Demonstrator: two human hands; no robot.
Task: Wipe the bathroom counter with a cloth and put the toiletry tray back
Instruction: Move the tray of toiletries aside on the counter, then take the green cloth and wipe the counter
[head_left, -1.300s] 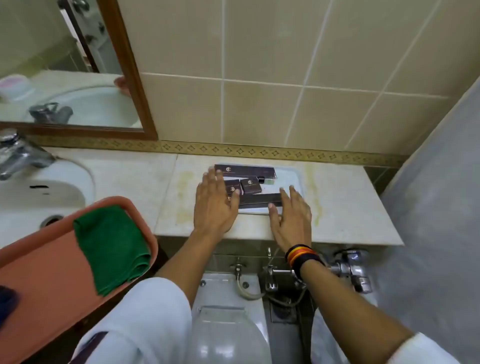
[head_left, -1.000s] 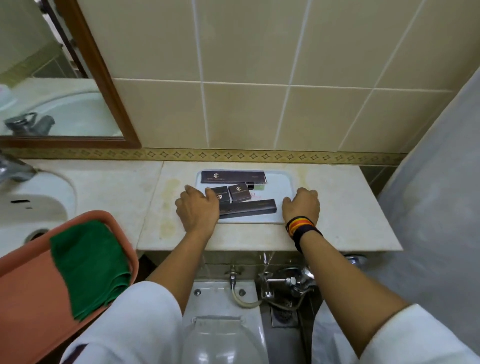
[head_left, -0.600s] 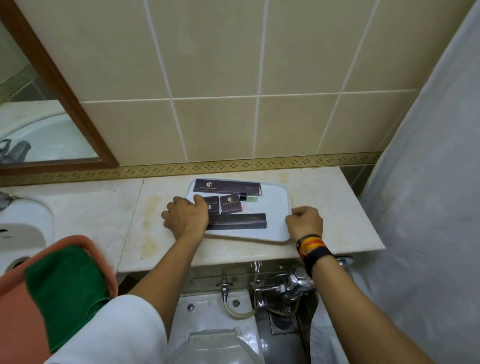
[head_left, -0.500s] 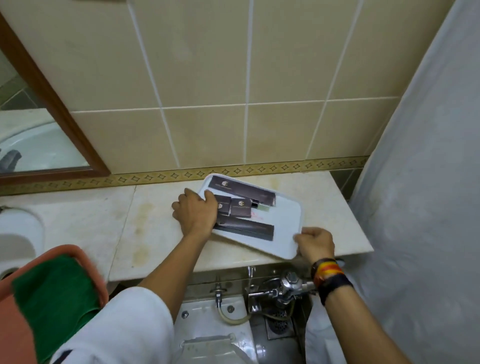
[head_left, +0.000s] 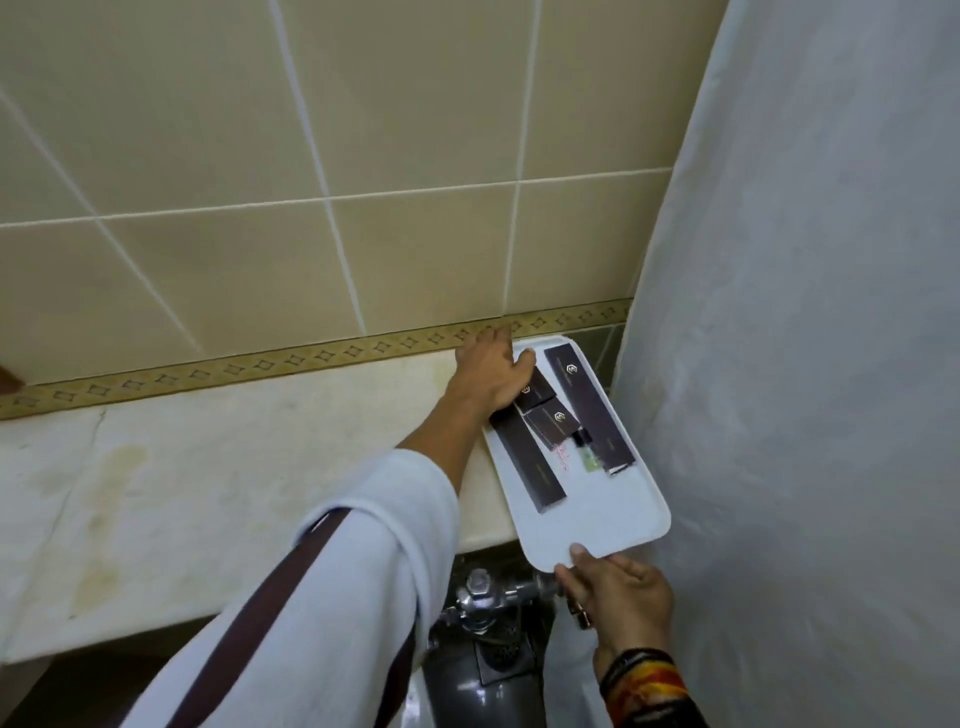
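Observation:
The white toiletry tray (head_left: 602, 514) lies turned lengthwise at the far right end of the stained marble counter (head_left: 208, 483), its near end overhanging the counter's front edge. Several dark brown toiletry boxes (head_left: 550, 421) lie on it. My left hand (head_left: 493, 376) grips the tray's far left corner near the wall. My right hand (head_left: 618, 587) pinches the overhanging near edge from below. No cloth is in view.
A white shower curtain (head_left: 805, 364) hangs right against the tray's right side. Beige wall tiles with a patterned border (head_left: 311, 358) back the counter. Below the counter's edge are a chrome flush valve (head_left: 483, 597) and a toilet.
Both hands took hold of the tray, swung it round and slid it from the counter's middle to the far right end. My view turned right; the basin and the orange tub with the green cloth left it.

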